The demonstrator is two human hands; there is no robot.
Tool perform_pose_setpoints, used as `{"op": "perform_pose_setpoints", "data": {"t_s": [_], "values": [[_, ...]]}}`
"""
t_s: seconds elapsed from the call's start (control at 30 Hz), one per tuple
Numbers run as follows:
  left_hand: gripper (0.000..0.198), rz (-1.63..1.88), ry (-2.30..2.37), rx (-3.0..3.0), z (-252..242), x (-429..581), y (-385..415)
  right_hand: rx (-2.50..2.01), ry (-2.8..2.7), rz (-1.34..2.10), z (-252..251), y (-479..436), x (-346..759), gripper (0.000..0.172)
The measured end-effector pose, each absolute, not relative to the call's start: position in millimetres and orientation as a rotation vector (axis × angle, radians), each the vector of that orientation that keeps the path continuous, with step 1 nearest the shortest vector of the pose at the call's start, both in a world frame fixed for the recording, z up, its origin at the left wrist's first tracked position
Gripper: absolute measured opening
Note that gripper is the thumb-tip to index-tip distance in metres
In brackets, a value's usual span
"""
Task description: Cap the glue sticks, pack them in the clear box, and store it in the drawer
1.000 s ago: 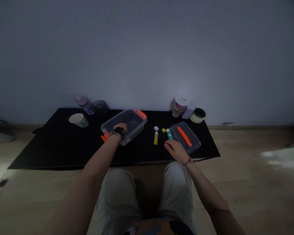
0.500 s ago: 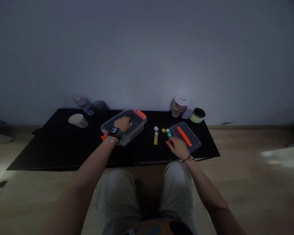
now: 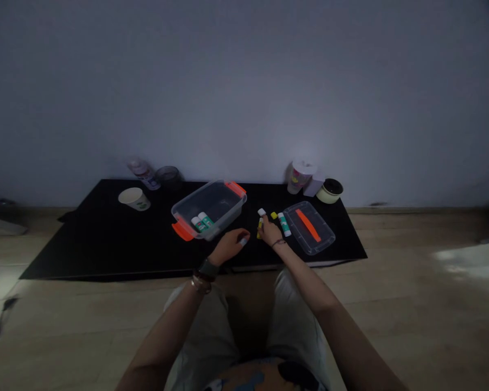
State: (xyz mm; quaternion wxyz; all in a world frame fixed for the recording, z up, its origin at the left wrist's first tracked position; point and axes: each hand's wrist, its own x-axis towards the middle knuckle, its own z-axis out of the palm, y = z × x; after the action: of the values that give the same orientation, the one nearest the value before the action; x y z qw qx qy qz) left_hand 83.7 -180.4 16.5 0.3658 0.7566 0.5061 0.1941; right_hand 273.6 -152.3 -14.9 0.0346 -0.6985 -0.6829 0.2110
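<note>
My left hand (image 3: 228, 245) is closed, with a small white piece (image 3: 243, 241) pinched at its fingertips, just right of the clear plastic box (image 3: 224, 221). Two green-and-white glue sticks (image 3: 202, 221) lie inside that box. My right hand (image 3: 270, 232) has its fingers closed around a yellow glue stick (image 3: 259, 224), mostly covered by them. A white cap (image 3: 261, 212) sits right at its index fingertip. Beside the hand are a small yellow cap (image 3: 274, 215) and another green-and-white glue stick (image 3: 284, 224).
A clear lid with an orange handle (image 3: 308, 226) lies on the black table (image 3: 106, 244). On the left stand a paper cup (image 3: 134, 199), a bottle (image 3: 144, 174) and a dark cup (image 3: 169, 177). Along the wall are a lidded cup (image 3: 299, 178) and a round tin (image 3: 330, 191).
My left hand has come out of the box to the right, holding a white piece. My right hand has moved left from the green glue stick to the yellow one.
</note>
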Motion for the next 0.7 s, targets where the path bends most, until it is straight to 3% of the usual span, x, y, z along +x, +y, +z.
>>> {"op": "perform_pose_setpoints", "data": {"t_s": [0.2, 0.37, 0.5, 0.6, 0.7], "values": [[0.038, 0.27, 1.468, 1.754, -21.0, 97.4, -180.0, -2.072, -2.008, 0.819, -25.4, -161.2, 283.8, 0.057], [0.035, 0.204, 1.595, 1.796, -29.3, 119.1, -172.6, -2.037, -2.098, 0.836, -27.0, -168.2, 279.7, 0.042], [0.054, 0.122, 1.767, 1.808, -27.3, 133.3, -168.0, -2.093, -2.106, 0.555, -17.5, -157.0, 285.4, 0.028], [0.066, -0.004, 1.862, 1.838, -25.5, 142.4, -162.1, -2.165, -2.086, 0.203, -10.4, -140.5, 298.5, 0.029], [0.056, -0.041, 1.83, 1.871, -24.2, 147.9, -156.7, -2.206, -2.101, 0.046, -10.3, -124.8, 310.4, 0.032]]}}
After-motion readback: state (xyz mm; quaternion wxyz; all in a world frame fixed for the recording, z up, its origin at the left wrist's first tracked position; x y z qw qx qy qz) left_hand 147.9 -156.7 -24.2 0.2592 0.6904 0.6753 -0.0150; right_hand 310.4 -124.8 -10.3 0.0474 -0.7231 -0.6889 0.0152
